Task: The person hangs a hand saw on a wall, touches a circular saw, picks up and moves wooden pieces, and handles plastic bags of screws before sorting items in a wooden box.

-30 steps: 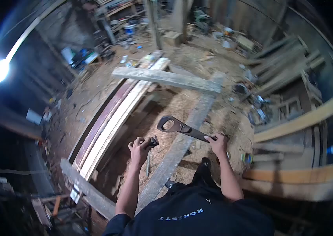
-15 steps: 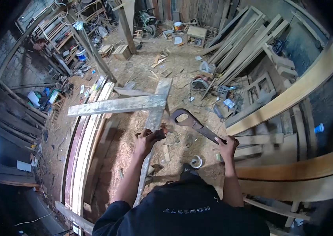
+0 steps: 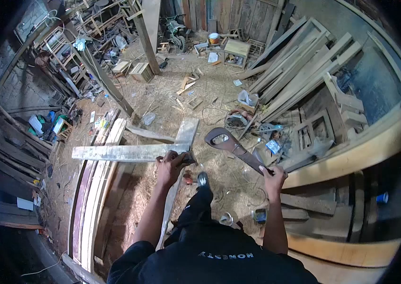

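Observation:
My right hand [image 3: 274, 181] grips a handsaw [image 3: 238, 149] near the narrow end of its blade. The saw's dark handle with its oval opening points away from me. My left hand [image 3: 169, 168] is closed around a small dark block [image 3: 189, 158], whose exact kind I cannot make out. That hand is over the end of a pale, worn plank [image 3: 115, 153], which lies across another board [image 3: 187, 130]. Whether the hand touches the plank is unclear.
Long boards [image 3: 98, 189] lie stacked on the left. Planks [image 3: 299, 66] lean against the right wall, and curved timber [image 3: 352, 146] lies nearer on that side. My shoe [image 3: 202, 179] is on the shaving-strewn floor. A wooden post [image 3: 108, 85] stands at the left.
My left hand has moved forward with the dark block, from beside the board to the plank's end. One foot has come forward into view. The saw stays in my right hand.

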`<action>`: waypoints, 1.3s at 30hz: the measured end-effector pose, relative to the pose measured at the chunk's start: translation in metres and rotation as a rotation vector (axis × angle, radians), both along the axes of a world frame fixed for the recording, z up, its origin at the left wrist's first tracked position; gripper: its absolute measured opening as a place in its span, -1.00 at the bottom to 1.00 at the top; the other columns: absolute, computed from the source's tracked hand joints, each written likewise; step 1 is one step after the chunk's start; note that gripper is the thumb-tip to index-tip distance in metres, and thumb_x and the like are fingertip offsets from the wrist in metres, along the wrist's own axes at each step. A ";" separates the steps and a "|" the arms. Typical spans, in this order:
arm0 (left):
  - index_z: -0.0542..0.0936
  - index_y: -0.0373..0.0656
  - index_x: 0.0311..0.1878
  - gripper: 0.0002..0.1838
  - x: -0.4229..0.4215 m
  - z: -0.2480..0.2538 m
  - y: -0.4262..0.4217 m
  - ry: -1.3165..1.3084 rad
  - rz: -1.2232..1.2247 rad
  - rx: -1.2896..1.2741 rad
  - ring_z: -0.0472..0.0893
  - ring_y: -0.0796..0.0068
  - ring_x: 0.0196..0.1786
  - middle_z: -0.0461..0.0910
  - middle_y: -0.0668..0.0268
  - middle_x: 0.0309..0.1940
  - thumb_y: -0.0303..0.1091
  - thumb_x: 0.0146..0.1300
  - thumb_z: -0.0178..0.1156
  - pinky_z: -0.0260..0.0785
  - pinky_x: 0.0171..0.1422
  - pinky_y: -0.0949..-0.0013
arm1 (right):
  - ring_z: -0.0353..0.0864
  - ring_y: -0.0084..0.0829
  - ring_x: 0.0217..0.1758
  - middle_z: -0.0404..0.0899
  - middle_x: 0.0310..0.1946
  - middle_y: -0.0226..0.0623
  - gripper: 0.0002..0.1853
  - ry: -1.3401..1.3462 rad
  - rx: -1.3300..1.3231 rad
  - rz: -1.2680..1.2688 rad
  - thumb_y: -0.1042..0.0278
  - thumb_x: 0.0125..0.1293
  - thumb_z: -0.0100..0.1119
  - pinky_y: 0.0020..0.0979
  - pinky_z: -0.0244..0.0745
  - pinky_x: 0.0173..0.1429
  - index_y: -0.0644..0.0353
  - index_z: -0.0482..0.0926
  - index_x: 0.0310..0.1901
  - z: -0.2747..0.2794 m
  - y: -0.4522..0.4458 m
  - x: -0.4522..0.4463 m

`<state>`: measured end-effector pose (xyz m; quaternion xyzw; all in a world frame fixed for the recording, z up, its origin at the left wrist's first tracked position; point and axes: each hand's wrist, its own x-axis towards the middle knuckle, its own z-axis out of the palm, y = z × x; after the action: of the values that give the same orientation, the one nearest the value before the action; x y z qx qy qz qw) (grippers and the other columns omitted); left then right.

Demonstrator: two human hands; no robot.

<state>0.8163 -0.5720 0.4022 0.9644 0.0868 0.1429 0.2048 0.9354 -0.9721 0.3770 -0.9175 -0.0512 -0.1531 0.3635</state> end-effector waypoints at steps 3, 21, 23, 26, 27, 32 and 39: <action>0.69 0.23 0.23 -0.52 0.060 -0.013 0.032 -0.004 0.033 0.002 0.60 0.28 0.08 0.60 0.34 -0.01 0.03 0.23 0.38 0.20 0.20 -0.12 | 0.58 -0.05 -0.21 0.60 -0.40 -0.15 -0.63 0.001 0.032 0.028 0.16 0.06 0.62 -0.08 0.31 0.07 0.26 0.61 -0.43 -0.005 0.034 0.065; 0.73 0.18 0.14 -0.59 0.421 0.014 0.230 -0.153 0.070 -0.013 0.59 0.23 0.02 0.58 0.31 -0.10 -0.12 0.19 0.44 0.20 0.16 -0.03 | 0.60 -0.17 -0.29 0.65 -0.40 -0.24 -0.65 -0.129 0.086 -0.018 0.14 -0.01 0.66 -0.18 0.36 0.05 0.19 0.67 -0.45 0.040 0.234 0.459; 0.74 0.17 0.14 -0.59 0.451 0.007 0.242 -0.131 0.092 -0.027 0.59 0.23 0.04 0.59 0.31 -0.07 -0.12 0.19 0.44 0.20 0.14 -0.02 | 0.59 -0.16 -0.30 0.64 -0.40 -0.23 -0.64 -0.092 0.123 -0.010 0.13 -0.01 0.65 -0.17 0.36 0.05 0.20 0.67 -0.46 0.032 0.241 0.490; 0.74 0.16 0.13 -0.59 0.501 0.004 0.255 -0.089 0.130 -0.081 0.59 0.22 0.03 0.59 0.31 -0.07 -0.12 0.19 0.44 0.19 0.14 -0.01 | 0.61 -0.13 -0.22 0.66 -0.38 -0.20 -0.65 0.014 0.098 -0.019 0.14 -0.01 0.65 -0.15 0.36 0.08 0.22 0.68 -0.44 0.027 0.252 0.538; 0.73 0.15 0.15 -0.58 0.517 0.000 0.261 -0.072 0.136 -0.091 0.60 0.22 0.03 0.58 0.31 -0.06 -0.13 0.19 0.45 0.21 0.17 -0.05 | 0.61 -0.13 -0.22 0.66 -0.38 -0.20 -0.65 0.009 0.097 -0.015 0.14 -0.01 0.65 -0.15 0.36 0.08 0.22 0.68 -0.44 0.024 0.255 0.556; 0.73 0.18 0.16 -0.57 0.618 -0.024 0.296 -0.099 0.151 -0.064 0.59 0.22 0.02 0.58 0.32 -0.09 -0.11 0.19 0.44 0.20 0.13 -0.01 | 0.58 -0.31 -0.39 0.65 -0.48 -0.19 -0.63 0.030 0.143 -0.043 0.20 0.03 0.64 -0.26 0.44 -0.16 0.34 0.67 -0.45 -0.007 0.284 0.660; 0.71 0.23 0.18 -0.55 0.802 -0.060 0.337 -0.067 0.193 -0.066 0.61 0.27 0.00 0.57 0.35 -0.09 -0.11 0.18 0.44 0.21 0.17 -0.02 | 0.58 -0.44 -0.44 0.63 -0.51 -0.21 -0.67 -0.002 0.071 -0.015 0.31 0.11 0.60 -0.37 0.47 -0.26 0.38 0.64 -0.48 -0.018 0.322 0.852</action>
<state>1.6187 -0.2345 0.3417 0.9390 0.1771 0.1910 0.2247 1.7872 -0.6501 0.3589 -0.9042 -0.0393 -0.1582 0.3947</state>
